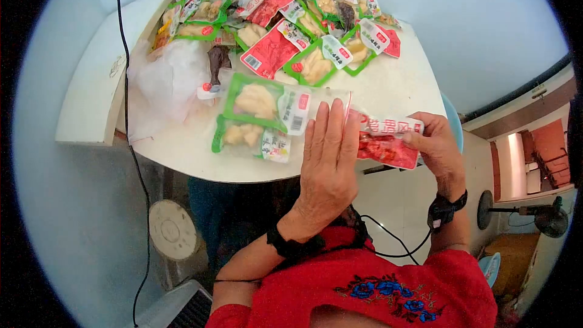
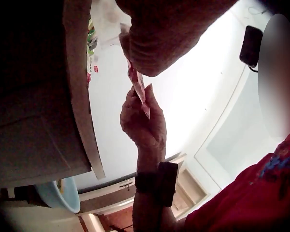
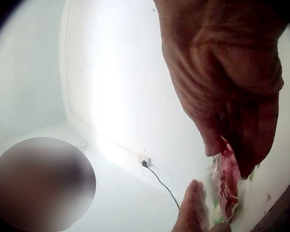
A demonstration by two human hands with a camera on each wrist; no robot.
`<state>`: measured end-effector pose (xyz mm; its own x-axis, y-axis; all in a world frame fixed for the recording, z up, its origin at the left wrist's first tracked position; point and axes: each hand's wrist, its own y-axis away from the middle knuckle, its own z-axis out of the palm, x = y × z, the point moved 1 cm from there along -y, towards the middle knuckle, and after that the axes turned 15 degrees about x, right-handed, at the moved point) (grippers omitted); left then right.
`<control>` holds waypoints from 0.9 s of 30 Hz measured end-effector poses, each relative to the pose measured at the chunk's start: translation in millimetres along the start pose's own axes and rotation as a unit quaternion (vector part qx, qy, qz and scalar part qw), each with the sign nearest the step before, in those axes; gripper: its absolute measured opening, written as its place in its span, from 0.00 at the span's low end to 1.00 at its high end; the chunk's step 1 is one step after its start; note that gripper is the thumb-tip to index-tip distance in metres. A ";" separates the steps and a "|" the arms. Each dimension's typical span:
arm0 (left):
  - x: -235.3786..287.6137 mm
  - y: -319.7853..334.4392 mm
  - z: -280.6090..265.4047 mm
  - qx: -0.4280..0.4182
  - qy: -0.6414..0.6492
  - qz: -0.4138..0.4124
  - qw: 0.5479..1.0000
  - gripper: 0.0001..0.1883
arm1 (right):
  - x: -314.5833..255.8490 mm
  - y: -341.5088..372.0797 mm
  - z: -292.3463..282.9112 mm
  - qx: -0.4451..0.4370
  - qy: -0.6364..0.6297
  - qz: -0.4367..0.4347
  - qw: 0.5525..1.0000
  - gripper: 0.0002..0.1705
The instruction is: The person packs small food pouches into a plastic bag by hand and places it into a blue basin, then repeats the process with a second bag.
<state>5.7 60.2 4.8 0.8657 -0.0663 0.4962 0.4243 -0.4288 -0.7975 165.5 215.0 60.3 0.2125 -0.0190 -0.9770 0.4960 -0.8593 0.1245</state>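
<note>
My right hand (image 1: 442, 146) pinches a red and white food packet (image 1: 388, 149) at its right end, thumb uppermost. In the right wrist view the same packet (image 3: 227, 181) appears edge-on below the right hand (image 3: 232, 82). My left hand (image 1: 331, 164) lies over the packet's other end, back of the hand up and fingers straight, side by side; its thumb is hidden in the head view. To the left of those fingers are two green-edged clear packets of pale food, an upper packet (image 1: 255, 103) and a lower packet (image 1: 243, 136), overlapping each other.
A heap of similar packets (image 1: 316, 64) covers the far part of the white table (image 1: 388, 79). A crumpled clear plastic bag (image 1: 167, 79) lies at the left beside a dark packet (image 1: 217, 64). A black cable (image 1: 129, 85) hangs down on the left; a round stool (image 1: 173, 229) stands below.
</note>
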 end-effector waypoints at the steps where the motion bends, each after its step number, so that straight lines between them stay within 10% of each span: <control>1: 0.1 0.5 0.0 -0.001 -0.001 0.000 1.000 0.30 | 1.7 0.4 7.1 -0.010 -0.003 0.011 1.000 0.16; 12: 1.5 3.3 -0.4 0.003 0.015 0.000 1.000 0.34 | 5.5 -10.8 93.4 -0.180 -0.247 0.128 0.944 0.18; 16: 1.6 3.0 -2.7 -0.001 0.021 0.005 1.000 0.36 | 22.1 -21.6 106.5 -0.213 -0.178 0.071 0.958 0.15; 20: 1.6 2.6 -5.1 -0.009 0.031 0.009 0.999 0.38 | 6.7 -22.0 118.6 -0.186 0.135 -0.176 0.957 0.18; 25: 3.8 2.4 -6.3 -0.019 0.044 0.008 0.999 0.40 | 36.5 -39.0 122.8 -0.195 0.133 -0.308 0.922 0.22; 27: 4.0 3.1 -7.1 -0.024 0.050 0.009 0.998 0.40 | 32.7 -40.8 124.7 -0.196 0.086 -0.212 0.954 0.23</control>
<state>8.6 52.3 6.7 0.8416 -0.1628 0.5149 0.3929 -0.4697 -0.7906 47.2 185.7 1.7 0.0401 0.4007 -0.9153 0.8373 -0.5133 -0.1880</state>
